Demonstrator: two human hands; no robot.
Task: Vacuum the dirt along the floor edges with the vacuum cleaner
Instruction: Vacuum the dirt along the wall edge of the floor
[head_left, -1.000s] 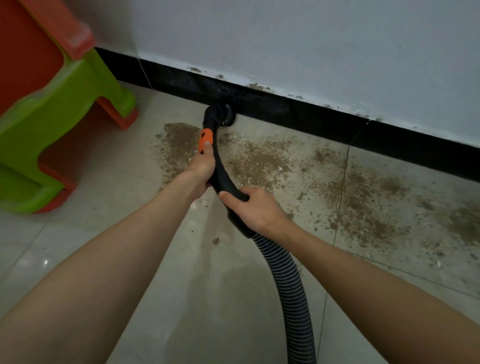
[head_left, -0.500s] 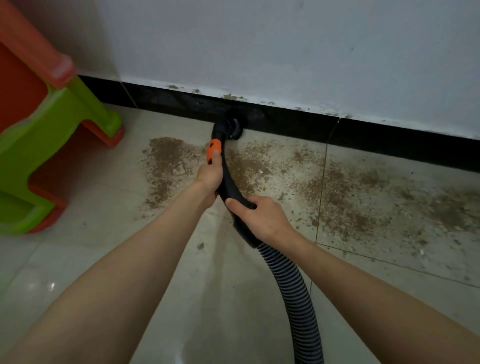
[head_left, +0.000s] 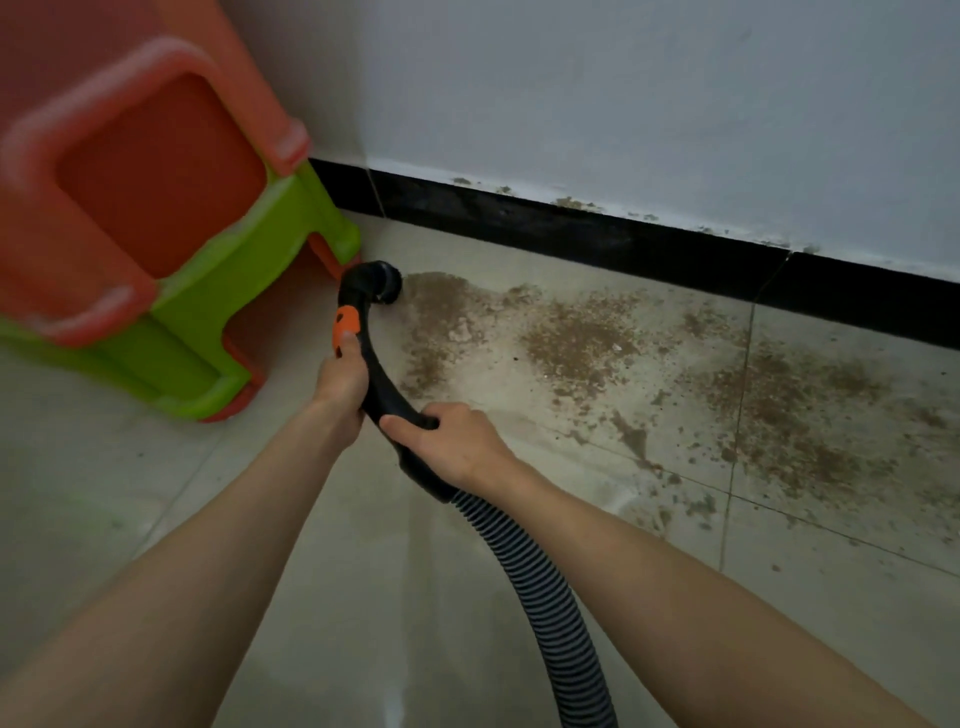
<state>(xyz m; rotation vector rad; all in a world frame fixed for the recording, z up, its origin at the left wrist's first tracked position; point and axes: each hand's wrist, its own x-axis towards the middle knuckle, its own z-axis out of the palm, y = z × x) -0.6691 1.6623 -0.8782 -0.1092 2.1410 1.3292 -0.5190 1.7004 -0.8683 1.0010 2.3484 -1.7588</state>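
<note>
While gripping the black vacuum handle (head_left: 379, 384) w/ both hands, working the left end of the dirt patch (head_left: 571, 343) near the wall. Left hand (head_left: 340, 379) wrapping the handle high up, thumb resting just below the orange switch (head_left: 347, 323). Right hand (head_left: 447, 441) curling fully round the lower handle, just above where the ribbed hose (head_left: 540, 587) is joining; hose trailing back between the forearms. Round nozzle (head_left: 382, 283) sitting at floor level at the patch's left edge, just beside the foot of the orange-and-green plastic stool (head_left: 171, 249), apart from the black baseboard (head_left: 571, 234). Can't tell if nozzle is touching tile. Most dirt lying to the right & along the baseboard, so prob. early in the job. Next, judging: sweeping nozzle rightward thru the patch, then tight along the baseboard, w/o bumping the stool.
</note>
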